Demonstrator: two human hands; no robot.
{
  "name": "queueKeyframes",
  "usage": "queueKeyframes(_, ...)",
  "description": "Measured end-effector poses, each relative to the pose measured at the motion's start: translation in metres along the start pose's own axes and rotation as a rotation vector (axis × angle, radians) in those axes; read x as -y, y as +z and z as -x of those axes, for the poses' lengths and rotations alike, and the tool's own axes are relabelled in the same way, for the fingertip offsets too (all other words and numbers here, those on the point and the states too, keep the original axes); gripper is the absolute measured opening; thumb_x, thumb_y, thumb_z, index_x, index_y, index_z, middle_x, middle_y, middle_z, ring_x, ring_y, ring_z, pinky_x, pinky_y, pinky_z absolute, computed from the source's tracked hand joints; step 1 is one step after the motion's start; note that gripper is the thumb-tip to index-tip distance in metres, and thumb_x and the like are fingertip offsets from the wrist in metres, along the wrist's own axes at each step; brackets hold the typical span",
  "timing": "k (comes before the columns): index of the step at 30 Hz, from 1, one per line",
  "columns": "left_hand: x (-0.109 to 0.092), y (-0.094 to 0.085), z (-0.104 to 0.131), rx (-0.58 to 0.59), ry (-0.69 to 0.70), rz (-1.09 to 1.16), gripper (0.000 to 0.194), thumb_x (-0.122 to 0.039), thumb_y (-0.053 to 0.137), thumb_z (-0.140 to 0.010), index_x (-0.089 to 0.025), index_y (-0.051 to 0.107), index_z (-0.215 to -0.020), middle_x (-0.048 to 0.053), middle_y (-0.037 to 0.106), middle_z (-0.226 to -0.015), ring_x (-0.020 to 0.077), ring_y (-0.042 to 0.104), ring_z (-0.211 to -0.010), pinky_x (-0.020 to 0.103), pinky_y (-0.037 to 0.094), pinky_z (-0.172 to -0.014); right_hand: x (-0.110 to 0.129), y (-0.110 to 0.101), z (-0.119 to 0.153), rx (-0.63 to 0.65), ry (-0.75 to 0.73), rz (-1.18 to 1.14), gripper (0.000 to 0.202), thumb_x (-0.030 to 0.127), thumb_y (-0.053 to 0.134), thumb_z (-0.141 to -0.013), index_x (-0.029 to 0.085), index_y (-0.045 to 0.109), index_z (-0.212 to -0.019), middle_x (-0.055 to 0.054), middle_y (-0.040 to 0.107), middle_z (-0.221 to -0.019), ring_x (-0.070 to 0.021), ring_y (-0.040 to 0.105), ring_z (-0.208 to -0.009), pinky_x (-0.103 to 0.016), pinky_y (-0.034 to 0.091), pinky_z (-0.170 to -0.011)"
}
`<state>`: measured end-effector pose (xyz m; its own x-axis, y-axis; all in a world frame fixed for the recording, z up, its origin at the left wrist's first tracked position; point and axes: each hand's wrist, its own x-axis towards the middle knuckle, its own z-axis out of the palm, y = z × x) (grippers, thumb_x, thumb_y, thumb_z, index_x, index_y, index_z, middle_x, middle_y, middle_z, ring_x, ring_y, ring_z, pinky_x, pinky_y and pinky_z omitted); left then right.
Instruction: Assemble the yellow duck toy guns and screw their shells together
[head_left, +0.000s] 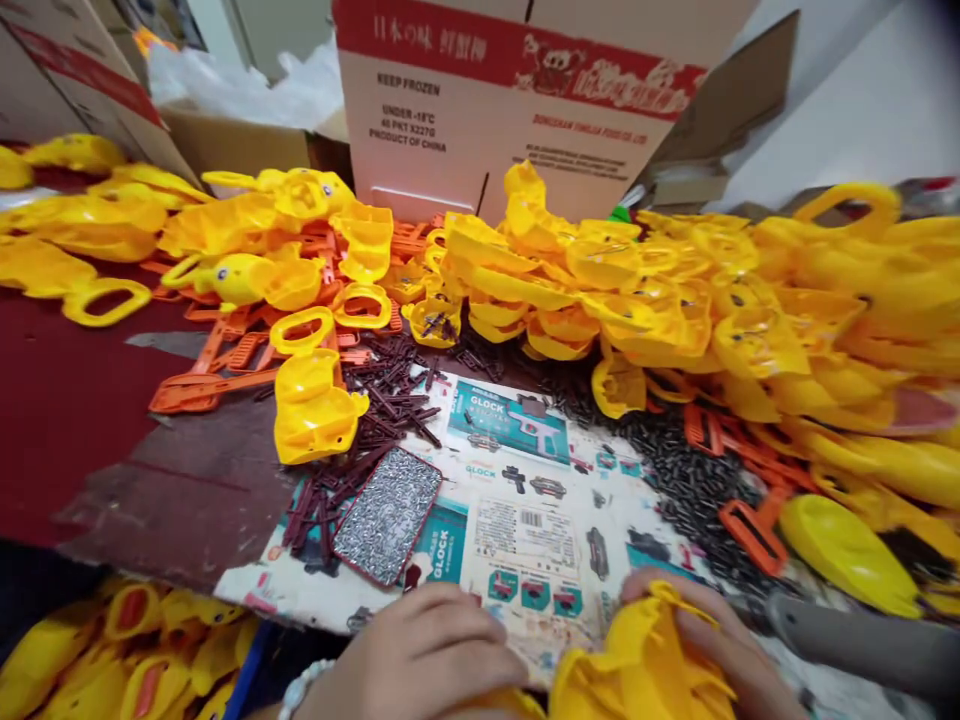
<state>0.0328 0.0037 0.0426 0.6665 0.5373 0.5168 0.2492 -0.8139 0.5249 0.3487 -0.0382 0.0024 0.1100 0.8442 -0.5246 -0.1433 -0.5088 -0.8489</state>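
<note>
At the bottom edge, my right hand (712, 640) is closed around a yellow plastic toy part (637, 660), its thumb side and fingers wrapping the part's sides. My left hand (427, 650), with a beaded bracelet at the wrist, curls its fingers over the left end of the yellow plastic, most of which it hides. In front of my hands lies a printed cardboard sheet (525, 540). On its left sits a shallow tray (390, 515) full of tiny silvery metal pieces, beside dark maroon plastic sticks (394, 400). A grey tool handle (862, 640) lies just right of my right hand.
Yellow duck-shaped shells (600, 270) are heaped across the back and right. Orange plastic parts (217, 375) lie among them. Small black pieces (697, 490) spread at the right. A large carton (480, 110) stands behind. More yellow ducks (142, 650) fill a container at lower left.
</note>
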Motion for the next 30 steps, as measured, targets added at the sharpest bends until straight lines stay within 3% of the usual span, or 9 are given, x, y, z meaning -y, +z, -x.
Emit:
queueKeyframes(3,0.011,0.028,-0.008,0.041,0.037,0.089,0.023,-0.031,0.045,-0.096,-0.018,0.063,-0.097,0.002,0.071,-0.098,0.0108,0.062,-0.095,0.019,0.047,-0.094,0.022,0.018,-0.030,0.216,-0.170,0.225,0.049,0.063,0.066,-0.072,0.016,0.059,-0.081,-0.006,0.056,-0.074,-0.0209,0.056,-0.064,-0.025,0.046,-0.054)
queueKeyframes(7,0.022,0.057,0.017,0.015,0.090,0.084,0.012,-0.030,0.054,-0.091,-0.025,0.063,-0.096,-0.002,0.068,-0.108,0.0140,0.056,-0.107,0.027,0.039,-0.104,0.049,0.034,-0.061,0.312,-0.214,0.386,0.048,0.061,0.067,-0.072,0.015,0.056,-0.082,-0.005,0.056,-0.073,-0.0179,0.053,-0.062,-0.023,0.042,-0.054)
queueKeyframes(12,0.016,0.043,0.033,-0.065,-0.011,-0.032,0.021,-0.034,0.045,-0.096,-0.023,0.060,-0.104,0.000,0.069,-0.102,0.0114,0.056,-0.108,0.028,0.025,-0.113,0.075,0.058,-0.080,0.552,-0.234,0.696,0.035,0.047,0.065,-0.078,0.013,0.063,-0.076,-0.005,0.059,-0.074,-0.0164,0.054,-0.068,-0.021,0.040,-0.060)
queueKeyframes(16,0.005,0.040,0.002,0.196,0.064,-0.073,0.018,-0.033,0.054,-0.090,-0.025,0.059,-0.105,-0.001,0.060,-0.125,0.0179,0.049,-0.121,0.036,0.029,-0.111,0.089,0.089,-0.101,0.727,-0.288,0.890,0.031,0.044,0.062,-0.079,0.013,0.064,-0.075,-0.002,0.060,-0.072,-0.0150,0.053,-0.066,-0.020,0.039,-0.059)
queueKeyframes(19,0.000,0.060,-0.018,0.334,-0.153,-0.168,0.064,-0.054,0.065,-0.075,-0.014,0.050,-0.123,0.014,0.049,-0.136,0.0310,0.051,-0.119,0.043,0.039,-0.103,0.103,0.114,-0.112,0.844,-0.356,0.994,0.025,0.038,0.061,-0.080,0.014,0.064,-0.088,-0.002,0.062,-0.085,-0.0160,0.057,-0.077,-0.021,0.043,-0.067)
queueKeyframes(21,0.000,0.075,-0.022,0.330,-0.276,-0.245,0.068,-0.050,0.069,-0.073,-0.011,0.049,-0.124,0.018,0.044,-0.140,0.0349,0.051,-0.117,0.046,0.039,-0.101,0.112,0.133,-0.118,0.841,-0.443,1.057,0.020,0.031,0.057,-0.085,0.016,0.062,-0.098,-0.002,0.061,-0.097,-0.0161,0.057,-0.088,-0.022,0.044,-0.076)
queueKeyframes(24,0.000,0.088,-0.019,0.272,-0.333,-0.259,0.066,-0.050,0.068,-0.074,-0.013,0.048,-0.125,0.018,0.037,-0.145,0.0346,0.052,-0.116,0.046,0.038,-0.101,0.116,0.166,-0.126,0.637,-0.645,1.171,0.013,0.017,0.046,-0.094,0.015,0.057,-0.101,-0.004,0.058,-0.102,-0.0156,0.053,-0.094,-0.026,0.041,-0.084)
queueKeyframes(26,0.000,0.091,-0.016,0.234,-0.353,-0.267,0.067,-0.052,0.067,-0.074,-0.014,0.047,-0.126,0.017,0.036,-0.146,0.0339,0.052,-0.115,0.045,0.038,-0.100,0.111,0.189,-0.135,0.526,-0.770,1.271,0.010,0.009,0.051,-0.091,0.014,0.056,-0.098,-0.005,0.056,-0.101,-0.0169,0.051,-0.096,-0.029,0.040,-0.087)
queueKeyframes(30,0.000,0.091,-0.015,0.221,-0.370,-0.293,0.066,-0.053,0.066,-0.074,-0.014,0.048,-0.124,0.016,0.039,-0.145,0.0325,0.053,-0.114,0.044,0.039,-0.100,0.099,0.222,-0.155,0.493,-0.875,1.472,0.010,0.005,0.063,-0.083,0.011,0.057,-0.089,-0.003,0.054,-0.092,-0.0181,0.052,-0.091,-0.032,0.044,-0.084)
